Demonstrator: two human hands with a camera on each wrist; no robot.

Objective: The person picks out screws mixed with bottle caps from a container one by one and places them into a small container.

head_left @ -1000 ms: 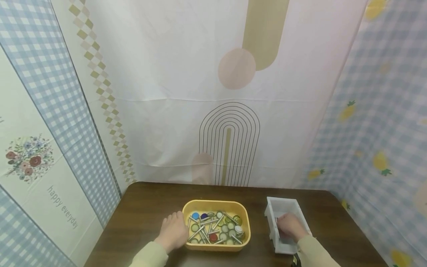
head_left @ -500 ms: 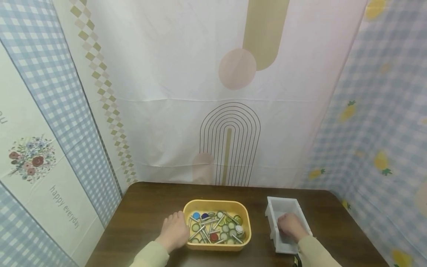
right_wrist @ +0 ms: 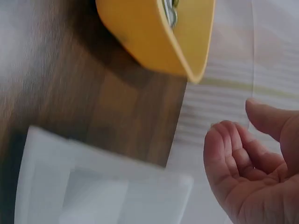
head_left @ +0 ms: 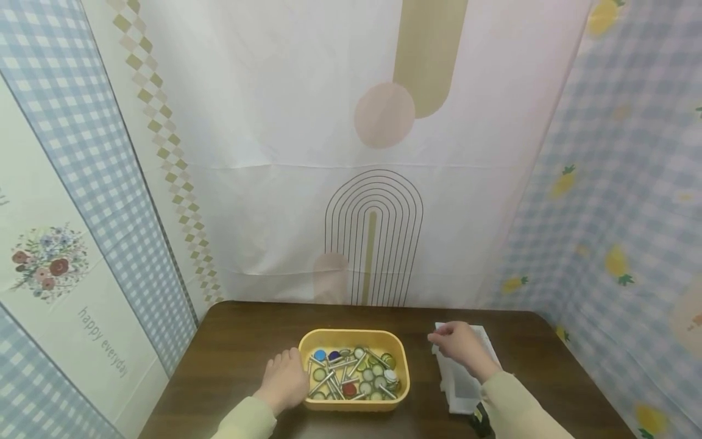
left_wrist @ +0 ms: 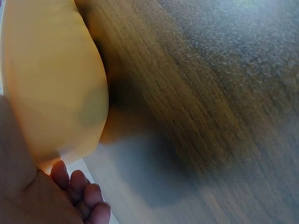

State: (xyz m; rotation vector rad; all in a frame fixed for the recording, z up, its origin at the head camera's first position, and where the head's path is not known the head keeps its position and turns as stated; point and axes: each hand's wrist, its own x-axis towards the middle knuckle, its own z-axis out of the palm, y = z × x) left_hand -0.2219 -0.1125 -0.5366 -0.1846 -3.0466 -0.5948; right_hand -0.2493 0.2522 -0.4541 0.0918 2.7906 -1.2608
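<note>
A yellow basket [head_left: 353,405] stands on the table, holding silver metal rods that look like bolts and round bottle caps, among them a blue cap [head_left: 320,354] and a red cap [head_left: 349,389]. My left hand [head_left: 284,383] grips the basket's left side; its fingertips [left_wrist: 60,173] curl against the outer wall in the left wrist view, and its thumb is partly hidden. Over the back end of a white bin [head_left: 466,396], my right hand [head_left: 463,346] hangs with thumb and loosely bent fingers [right_wrist: 217,149] apart. I see nothing between them.
Both containers sit on a dark brown wooden table [head_left: 247,329], with a strip of bare wood between them. A patterned cloth [head_left: 274,213] hangs behind the table's back edge. Checked cloth [head_left: 603,213] hangs at the right.
My right hand has risen out of the white bin and moved toward its back left edge, with thumb and fingers parting. My left hand stays at the basket. The view has shifted slightly.
</note>
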